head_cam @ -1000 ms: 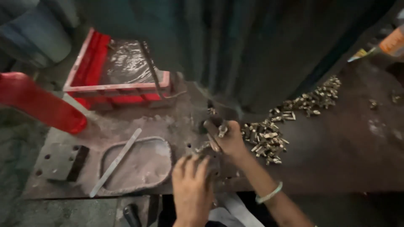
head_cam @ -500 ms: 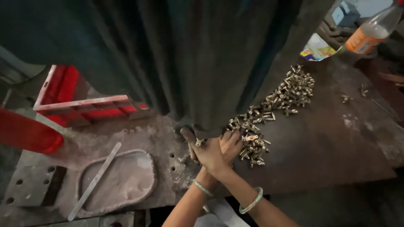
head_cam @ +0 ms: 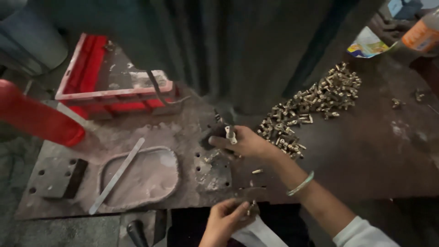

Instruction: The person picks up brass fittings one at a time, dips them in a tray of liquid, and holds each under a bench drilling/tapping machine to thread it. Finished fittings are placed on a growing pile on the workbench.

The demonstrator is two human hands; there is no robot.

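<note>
My right hand reaches over the rusty metal bench and pinches a small brass fitting upright between its fingertips, just above a dark fixture under the machine column. My left hand is low at the bench's near edge, fingers curled around a few small brass pieces. A long heap of brass fittings lies on the bench to the right of my right hand. One loose fitting lies beside my right forearm.
A dark green machine column rises behind the fixture. A red crate stands at the back left, a red cylinder at the far left. A flat metal strip lies across a shallow oval recess. A drilled block sits at left, an orange bottle far right.
My hands were together at the fixture; now my left hand has dropped back to the bench's near edge with a few pieces. My right hand stays at the fixture with a fitting.
</note>
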